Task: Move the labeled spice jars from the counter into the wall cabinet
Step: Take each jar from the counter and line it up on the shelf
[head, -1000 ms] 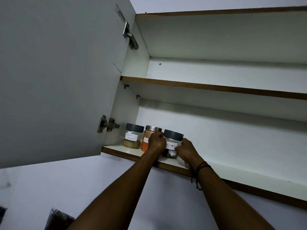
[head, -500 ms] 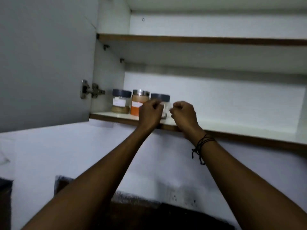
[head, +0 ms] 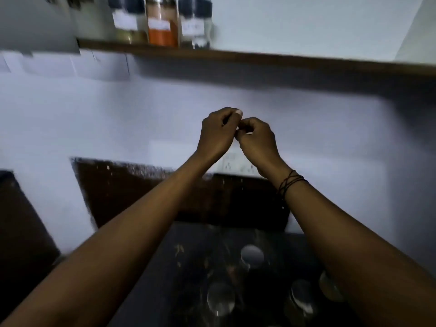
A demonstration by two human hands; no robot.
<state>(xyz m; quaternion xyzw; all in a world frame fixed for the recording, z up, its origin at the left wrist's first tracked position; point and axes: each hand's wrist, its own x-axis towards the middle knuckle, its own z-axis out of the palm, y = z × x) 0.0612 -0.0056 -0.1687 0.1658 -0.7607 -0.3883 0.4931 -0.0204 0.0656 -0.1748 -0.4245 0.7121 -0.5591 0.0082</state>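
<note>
Three labeled spice jars stand in a row on the cabinet's bottom shelf at the top: a dark-lidded one with tan powder, a metal-lidded orange one, and a dark-lidded one with dark contents. My left hand and my right hand hang well below the shelf in front of the wall, fingers curled, fingertips touching each other, holding nothing. Several more jars with round metal lids, among them one, another and a third, stand blurred on the dark counter beneath my arms.
The open cabinet door hangs at the upper left. A white wall socket sits just behind my hands above a dark backsplash. A dark thread bracelet circles my right wrist.
Both hands have let go of the dark-lidded jar and dropped from the shelf to mid-wall. The view has tilted down, bringing the counter and its jars into sight.
</note>
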